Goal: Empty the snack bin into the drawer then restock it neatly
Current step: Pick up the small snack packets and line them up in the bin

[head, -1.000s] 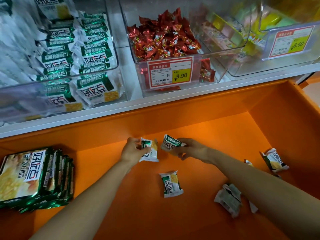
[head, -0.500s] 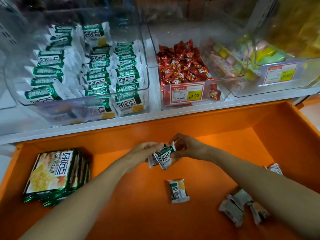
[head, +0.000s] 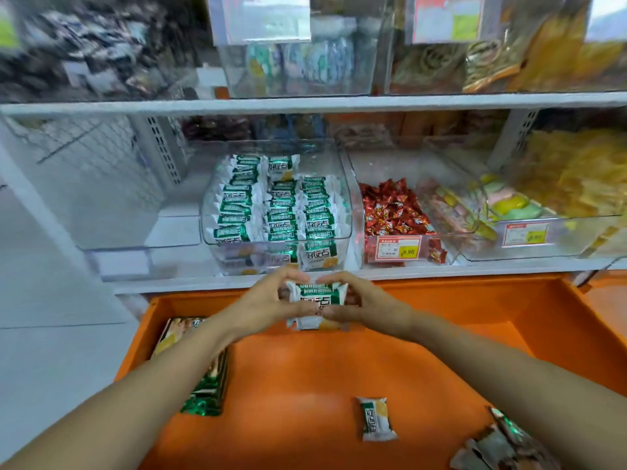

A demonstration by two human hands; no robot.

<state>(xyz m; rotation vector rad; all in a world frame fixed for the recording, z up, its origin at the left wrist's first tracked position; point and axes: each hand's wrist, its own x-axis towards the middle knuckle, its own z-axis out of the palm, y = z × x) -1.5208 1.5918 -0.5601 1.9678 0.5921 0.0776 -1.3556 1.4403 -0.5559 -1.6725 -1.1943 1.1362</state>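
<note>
Red candies (head: 393, 208): heaped, shiny wrappers.
Price tag (head: 398, 247): just before the red candies.
Pastel sweets (head: 475, 205): right of the red candies.

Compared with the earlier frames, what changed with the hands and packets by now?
The left hand and right hand, each holding one small green-and-white snack packet apart, brought them together; both now grip the stacked packets, lifted toward the clear plastic bin. Unchanged: the lone packet, the stack of large green bags and loose packets lying in the orange drawer.
</note>
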